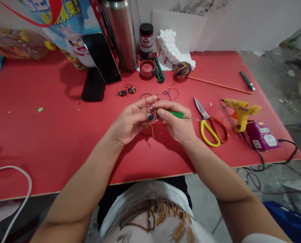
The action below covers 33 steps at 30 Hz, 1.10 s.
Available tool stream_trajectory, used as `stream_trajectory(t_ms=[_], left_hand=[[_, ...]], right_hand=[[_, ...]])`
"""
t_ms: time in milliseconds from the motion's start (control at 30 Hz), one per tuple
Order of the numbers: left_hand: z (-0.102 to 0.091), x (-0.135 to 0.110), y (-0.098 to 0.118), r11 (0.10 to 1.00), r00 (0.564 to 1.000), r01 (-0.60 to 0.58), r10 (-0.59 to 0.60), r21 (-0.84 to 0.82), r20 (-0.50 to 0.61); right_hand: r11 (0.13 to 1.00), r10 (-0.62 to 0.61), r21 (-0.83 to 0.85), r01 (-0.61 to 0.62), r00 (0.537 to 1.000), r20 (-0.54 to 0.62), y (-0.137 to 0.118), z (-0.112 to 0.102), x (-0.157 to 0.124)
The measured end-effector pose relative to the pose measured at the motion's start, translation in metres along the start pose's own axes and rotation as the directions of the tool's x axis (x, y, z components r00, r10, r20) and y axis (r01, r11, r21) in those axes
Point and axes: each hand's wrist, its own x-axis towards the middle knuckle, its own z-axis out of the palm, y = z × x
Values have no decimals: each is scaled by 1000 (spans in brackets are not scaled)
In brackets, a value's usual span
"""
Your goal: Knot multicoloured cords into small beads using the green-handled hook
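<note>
My left hand (132,119) is closed in a pinch on a small knot of multicoloured yarn (151,117), with loose yarn strands (165,91) trailing toward the back of the red table (51,128). My right hand (177,123) grips a green-handled crochet hook (176,114), its metal tip pointing left into the yarn between my fingers. Both hands meet above the middle of the table.
Yellow-and-red scissors (208,123), a yellow glue gun (240,111) and a purple power strip (262,135) lie at right. A yarn ball (182,70), two small yarn pieces (127,91), a phone on a stand (101,57), a steel flask (120,32) and a jar (146,40) stand behind.
</note>
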Motion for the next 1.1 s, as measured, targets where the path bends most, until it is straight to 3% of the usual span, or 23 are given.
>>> stream_trajectory(t_ms=[133,300,733,1000,1100], left_hand=[[-4,1,0,982,972,181,-170,-60,161],[-4,1,1,949,923,299,-262,-97,283],[-3,5,-1,971,951,217,-188,-97,245],[-9,6,3,967,952,219,-182,-132,245],[-8,4,3,977,964,166,-132,-132,232]], right_hand=[[979,-101,-169,113,992,77,-11,2,-4],[990,1,-144,2,1000,17,-15,4,-3],[995,-45,-82,48,998,42,-10,3,-2],[979,-118,-160,128,990,72,-13,2,-2],[973,-153,-163,162,986,68,-15,1,-2]])
